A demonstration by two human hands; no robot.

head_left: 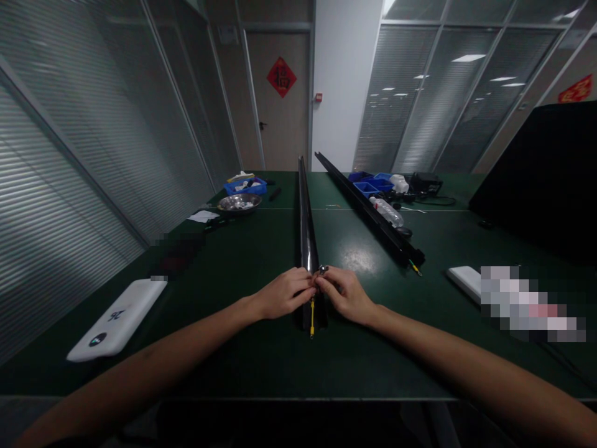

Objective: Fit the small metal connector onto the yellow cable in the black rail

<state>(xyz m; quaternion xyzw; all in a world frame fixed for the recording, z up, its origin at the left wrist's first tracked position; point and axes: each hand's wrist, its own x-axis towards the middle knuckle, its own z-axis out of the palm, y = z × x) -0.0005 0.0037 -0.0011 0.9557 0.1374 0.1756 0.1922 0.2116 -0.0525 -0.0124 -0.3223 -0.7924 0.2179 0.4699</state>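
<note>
The long black rail (305,218) lay lengthwise down the middle of a dark green counter (242,249), running from just in front of the person away toward the far end of the room. That room was walled with glass partitions backed by closed blinds on the left and right, and a pale door with a red diamond-shaped paper ornament (281,76) stood at the far end beside a white wall. Both hands met at the rail's near end: the left hand (284,292) came in from the left with its fingers curled narrow against the rail's side, and the right hand (345,294) came in from the right, its fingertips pinched on a small metal fitting (323,270) sitting on top of the rail. A thin yellow wire (312,317) stuck out of the rail's near end, just below the hands. Two such rails were on the counter; the second rail (368,208) lay at an angle to the right, well apart from the hands, with its own yellow tip at the near end. Left of the hands lay one white oblong device (116,320). Farther back on the left stood one round metal bowl (239,202) and one blue bin (245,185) behind it. On the right side, near the second rail, lay one clear plastic bottle (387,211) on its side, with a cluster of blue trays (373,182) behind it, their exact count hard to tell.
</note>
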